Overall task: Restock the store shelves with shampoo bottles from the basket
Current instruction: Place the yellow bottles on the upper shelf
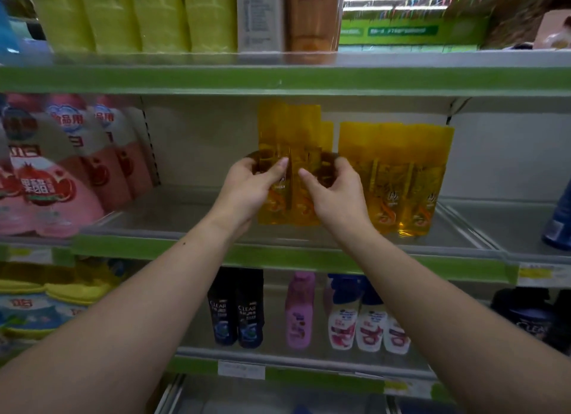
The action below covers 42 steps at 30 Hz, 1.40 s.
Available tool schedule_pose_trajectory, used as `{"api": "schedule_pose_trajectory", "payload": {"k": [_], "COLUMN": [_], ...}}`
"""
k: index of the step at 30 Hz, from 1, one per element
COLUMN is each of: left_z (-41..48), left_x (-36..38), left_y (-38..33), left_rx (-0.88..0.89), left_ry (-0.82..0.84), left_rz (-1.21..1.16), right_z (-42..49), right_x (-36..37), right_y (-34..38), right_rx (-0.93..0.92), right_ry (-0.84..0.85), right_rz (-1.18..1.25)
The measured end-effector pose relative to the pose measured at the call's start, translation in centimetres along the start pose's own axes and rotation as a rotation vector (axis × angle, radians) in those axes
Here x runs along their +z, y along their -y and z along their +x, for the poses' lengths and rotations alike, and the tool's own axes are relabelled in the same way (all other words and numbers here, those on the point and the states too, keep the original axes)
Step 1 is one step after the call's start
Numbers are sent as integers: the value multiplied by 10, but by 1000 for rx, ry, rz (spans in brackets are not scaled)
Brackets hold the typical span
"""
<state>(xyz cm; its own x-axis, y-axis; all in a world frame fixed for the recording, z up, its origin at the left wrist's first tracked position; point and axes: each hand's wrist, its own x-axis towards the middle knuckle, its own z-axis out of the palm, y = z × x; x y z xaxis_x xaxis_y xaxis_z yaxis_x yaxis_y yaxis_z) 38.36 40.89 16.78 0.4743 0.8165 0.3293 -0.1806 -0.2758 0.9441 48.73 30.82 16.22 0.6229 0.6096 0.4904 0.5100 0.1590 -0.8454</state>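
Two clear amber shampoo bottles (289, 135) stand side by side over the middle shelf (185, 219). My left hand (247, 188) grips the left one. My right hand (333, 191) grips the right one, fingers curled round its side. Their lower ends sit low over the shelf floor; whether they touch it is hidden by my hands. To the right, a row of three matching amber bottles (398, 172) stands on the same shelf. The basket is out of view.
Pink refill pouches (52, 178) fill the shelf's left end, a blue bottle (559, 222) its right end. Yellow-green bottles (133, 15) line the shelf above. Black (236, 311), pink (298, 311) and white bottles (367, 324) stand below. Bare shelf floor lies left of my hands.
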Motion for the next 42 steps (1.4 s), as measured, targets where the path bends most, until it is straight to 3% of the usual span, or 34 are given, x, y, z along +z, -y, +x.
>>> {"api": "schedule_pose_trajectory", "payload": {"k": [11, 19, 29, 42], "left_z": [7, 15, 20, 23], "left_x": [-2, 4, 15, 14], "left_y": [38, 37, 36, 38], "left_rx": [73, 9, -29, -57], "left_ry": [89, 168, 215, 222], "left_rz": [84, 329, 308, 253], "right_z": [-7, -22, -23, -15], "right_x": [8, 0, 2, 8], "right_y": [-18, -32, -35, -34], "right_rx": [-29, -60, -6, 21], "right_ry": [-79, -84, 12, 40], "right_rz": [-264, -367, -302, -394]}}
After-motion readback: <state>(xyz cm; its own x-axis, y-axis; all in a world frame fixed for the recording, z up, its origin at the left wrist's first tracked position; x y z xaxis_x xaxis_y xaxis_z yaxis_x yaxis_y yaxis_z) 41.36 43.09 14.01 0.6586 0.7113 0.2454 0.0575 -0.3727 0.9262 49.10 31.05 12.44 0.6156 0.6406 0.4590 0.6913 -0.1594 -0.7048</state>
